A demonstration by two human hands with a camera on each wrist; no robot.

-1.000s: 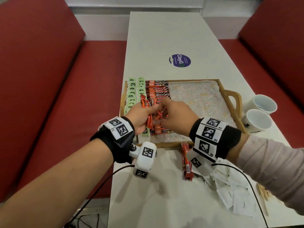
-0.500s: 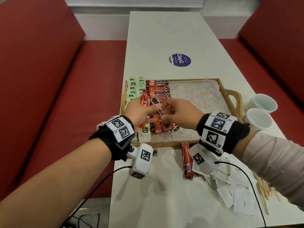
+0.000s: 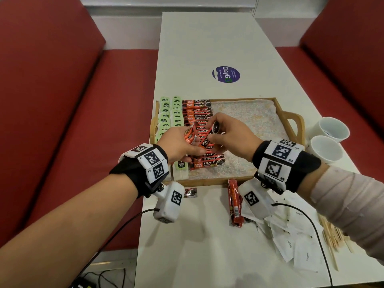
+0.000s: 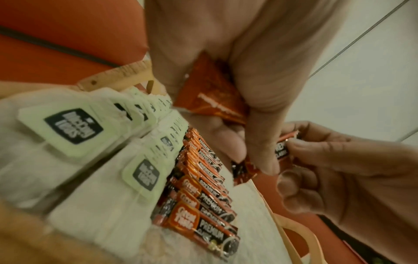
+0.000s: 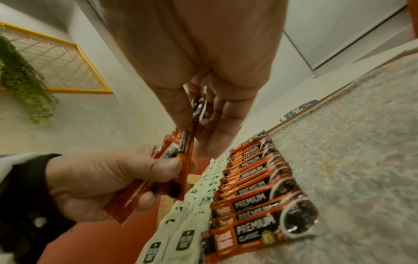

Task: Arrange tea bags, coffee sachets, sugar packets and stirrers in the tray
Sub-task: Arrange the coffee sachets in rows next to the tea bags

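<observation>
Hands point(image 3: 207, 138) gripping coffee sachets point(image 3: 204, 138), two cups point(image 3: 329, 140) nearby

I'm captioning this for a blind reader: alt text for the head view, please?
Both hands hold red coffee sachets over a wooden tray: the left hand grips a bunch, the right hand pinches one sachet. Tea bags fill the tray's left.

A café booth: red padded benches point(image 3: 62, 100) flank a long white tabletop point(image 3: 207, 42) bearing a round sticker point(image 3: 226, 74).
</observation>
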